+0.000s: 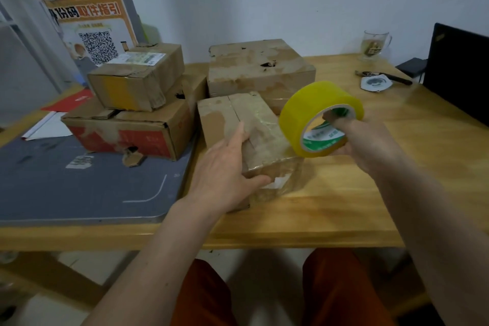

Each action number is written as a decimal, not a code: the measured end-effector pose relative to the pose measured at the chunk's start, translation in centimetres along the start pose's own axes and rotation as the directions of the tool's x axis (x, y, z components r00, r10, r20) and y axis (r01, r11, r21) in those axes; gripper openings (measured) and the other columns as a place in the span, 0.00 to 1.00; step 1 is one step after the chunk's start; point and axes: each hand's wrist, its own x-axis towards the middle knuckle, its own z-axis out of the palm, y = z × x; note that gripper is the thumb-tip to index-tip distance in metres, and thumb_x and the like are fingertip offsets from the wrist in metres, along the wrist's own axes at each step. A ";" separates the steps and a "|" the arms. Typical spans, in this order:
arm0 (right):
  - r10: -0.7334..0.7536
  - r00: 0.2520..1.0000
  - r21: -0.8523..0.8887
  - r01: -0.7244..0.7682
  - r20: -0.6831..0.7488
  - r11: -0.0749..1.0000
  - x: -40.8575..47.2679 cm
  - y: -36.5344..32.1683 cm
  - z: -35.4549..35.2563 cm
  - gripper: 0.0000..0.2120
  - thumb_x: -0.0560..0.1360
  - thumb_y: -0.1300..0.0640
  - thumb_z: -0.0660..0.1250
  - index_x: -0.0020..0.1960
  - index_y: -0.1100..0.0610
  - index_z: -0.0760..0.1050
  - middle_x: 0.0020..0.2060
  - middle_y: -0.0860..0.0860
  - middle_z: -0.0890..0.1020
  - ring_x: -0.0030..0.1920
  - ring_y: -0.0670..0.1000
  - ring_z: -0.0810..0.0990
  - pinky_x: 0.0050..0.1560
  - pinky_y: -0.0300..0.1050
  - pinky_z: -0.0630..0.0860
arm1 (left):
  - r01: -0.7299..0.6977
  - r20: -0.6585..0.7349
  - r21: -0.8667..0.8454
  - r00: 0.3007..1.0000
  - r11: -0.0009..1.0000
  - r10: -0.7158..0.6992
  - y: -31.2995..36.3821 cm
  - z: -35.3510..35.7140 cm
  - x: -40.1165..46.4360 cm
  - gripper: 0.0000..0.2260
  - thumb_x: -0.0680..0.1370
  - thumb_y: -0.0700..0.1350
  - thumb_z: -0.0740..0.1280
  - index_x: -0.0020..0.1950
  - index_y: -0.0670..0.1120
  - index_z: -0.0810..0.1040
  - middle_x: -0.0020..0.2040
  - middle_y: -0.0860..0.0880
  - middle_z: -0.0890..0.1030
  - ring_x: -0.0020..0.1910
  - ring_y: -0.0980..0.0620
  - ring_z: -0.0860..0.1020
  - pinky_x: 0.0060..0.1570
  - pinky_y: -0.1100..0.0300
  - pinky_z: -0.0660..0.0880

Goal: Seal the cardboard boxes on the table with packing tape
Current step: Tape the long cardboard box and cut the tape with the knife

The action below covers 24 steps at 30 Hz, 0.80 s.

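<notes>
Your left hand (227, 172) lies spread on the small box (248, 130); just right of it, your right hand (365, 143) grips the yellow tape roll (315, 111).

Left hand (225, 167) flat, palm down, fingers straight and pointing forward, thumb splayed to the right, forearm running up from lower left. Right hand (367, 143) raised, fingers curled in a grip, one finger hooked forward; bare forearm enters from lower right.
</notes>
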 end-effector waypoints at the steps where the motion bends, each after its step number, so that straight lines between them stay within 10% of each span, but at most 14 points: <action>1: -0.022 1.000 -0.022 0.022 0.008 1.000 0.1 0.0 -0.2 0.10 0.77 0.58 0.68 0.57 0.57 0.78 0.51 0.57 0.83 0.50 0.56 0.83 0.43 0.58 0.82 | 0.010 0.001 -0.004 1.000 1.000 -0.010 0.0 0.0 0.0 0.50 0.67 0.67 0.74 0.79 0.57 0.49 0.72 0.57 0.70 0.70 0.52 0.68 0.65 0.54 0.68; 8: -0.156 0.986 -0.177 0.144 -0.055 0.974 1.2 0.0 -2.7 0.08 0.77 0.60 0.68 0.42 0.49 0.80 0.38 0.49 0.84 0.42 0.52 0.85 0.41 0.56 0.81 | -0.004 0.022 -0.003 1.000 1.000 0.004 0.1 -0.4 -0.4 0.44 0.68 0.64 0.74 0.79 0.59 0.56 0.73 0.55 0.69 0.71 0.51 0.67 0.69 0.49 0.66; 17: -0.062 0.996 -0.181 0.050 -0.058 0.982 1.5 3.4 -2.5 0.05 0.77 0.64 0.66 0.52 0.61 0.79 0.52 0.65 0.81 0.54 0.64 0.79 0.57 0.69 0.74 | -0.026 0.038 0.023 0.999 0.999 0.026 0.4 -0.7 -0.5 0.42 0.70 0.64 0.73 0.79 0.57 0.57 0.73 0.55 0.68 0.71 0.52 0.66 0.69 0.51 0.65; 24: -0.085 0.994 -0.169 0.073 -0.065 0.983 1.7 4.4 -2.6 0.14 0.75 0.68 0.65 0.44 0.49 0.78 0.45 0.57 0.83 0.52 0.61 0.80 0.57 0.64 0.76 | -0.089 0.214 0.407 0.977 0.909 0.000 4.8 0.4 1.7 0.54 0.65 0.78 0.63 0.80 0.53 0.45 0.78 0.42 0.57 0.75 0.38 0.57 0.73 0.43 0.57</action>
